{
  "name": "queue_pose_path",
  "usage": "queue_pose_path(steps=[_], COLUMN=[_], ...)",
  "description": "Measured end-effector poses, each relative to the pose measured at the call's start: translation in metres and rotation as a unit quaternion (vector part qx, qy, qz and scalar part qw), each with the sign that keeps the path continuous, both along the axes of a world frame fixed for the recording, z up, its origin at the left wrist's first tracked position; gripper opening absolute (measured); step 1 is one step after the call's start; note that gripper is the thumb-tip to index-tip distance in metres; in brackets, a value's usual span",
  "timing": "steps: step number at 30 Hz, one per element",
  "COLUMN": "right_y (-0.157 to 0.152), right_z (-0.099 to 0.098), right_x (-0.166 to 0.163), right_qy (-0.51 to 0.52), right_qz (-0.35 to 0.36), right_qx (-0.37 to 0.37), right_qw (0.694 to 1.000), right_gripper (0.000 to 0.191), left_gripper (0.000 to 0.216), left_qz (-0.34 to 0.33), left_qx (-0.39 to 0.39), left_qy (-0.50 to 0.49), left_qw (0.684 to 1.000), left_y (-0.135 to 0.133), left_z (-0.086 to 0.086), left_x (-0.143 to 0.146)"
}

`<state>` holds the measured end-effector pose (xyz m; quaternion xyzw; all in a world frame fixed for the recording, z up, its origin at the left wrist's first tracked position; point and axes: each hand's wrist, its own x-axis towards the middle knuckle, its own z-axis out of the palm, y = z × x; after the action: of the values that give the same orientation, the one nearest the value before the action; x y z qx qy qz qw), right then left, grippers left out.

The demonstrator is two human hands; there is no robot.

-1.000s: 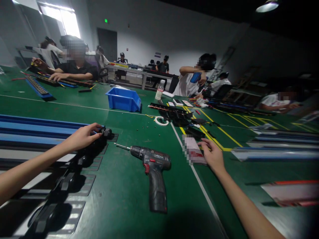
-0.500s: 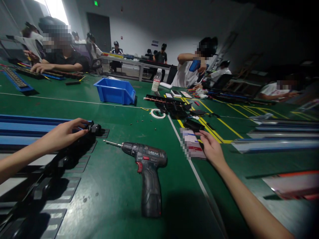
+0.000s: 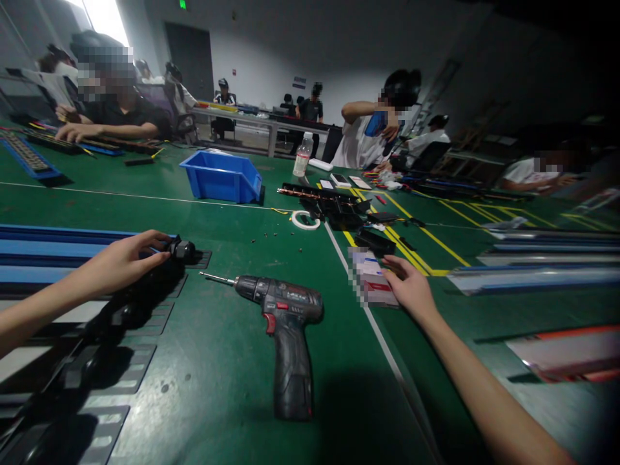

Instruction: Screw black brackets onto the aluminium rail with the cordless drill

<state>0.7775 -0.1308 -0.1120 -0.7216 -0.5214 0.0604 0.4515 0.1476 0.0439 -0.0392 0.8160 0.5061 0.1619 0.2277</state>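
Observation:
My left hand (image 3: 121,261) rests on the far end of a long black part (image 3: 140,294) that lies along grey and blue rails at the left, its fingertips curled on a small black piece (image 3: 183,248). My right hand (image 3: 411,284) lies on the green table beside a small flat white and red packet (image 3: 371,281), fingers touching its right edge. Between the hands a dark cordless drill (image 3: 283,323) lies on its side, its bit pointing left.
A blue bin (image 3: 220,175), a tape roll (image 3: 305,220), black parts (image 3: 339,210) and a bottle (image 3: 301,156) stand further back. Long metal rails (image 3: 542,274) lie at the right. Several other people sit working at the far tables.
The view has tilted and shifted slightly. My right hand has drawn closer to the packet's right edge. My left hand stays on the black part.

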Motion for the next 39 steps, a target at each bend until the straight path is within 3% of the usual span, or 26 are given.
queue_pose_path(steps=[24, 39], right_y=[0.001, -0.004], right_z=[-0.006, 0.012], right_x=[0.012, -0.007], right_qy=[0.001, -0.035], right_qz=[-0.024, -0.047], right_qx=[-0.035, -0.069], right_qw=[0.999, 0.996], right_gripper=[0.036, 0.033], left_gripper=[0.052, 0.050], left_qz=[-0.002, -0.005], left_qx=[0.007, 0.011], left_qy=[-0.006, -0.007], left_qw=[1.000, 1.000], left_y=[-0.001, 0.000], left_z=[-0.001, -0.003], left_x=[-0.001, -0.001])
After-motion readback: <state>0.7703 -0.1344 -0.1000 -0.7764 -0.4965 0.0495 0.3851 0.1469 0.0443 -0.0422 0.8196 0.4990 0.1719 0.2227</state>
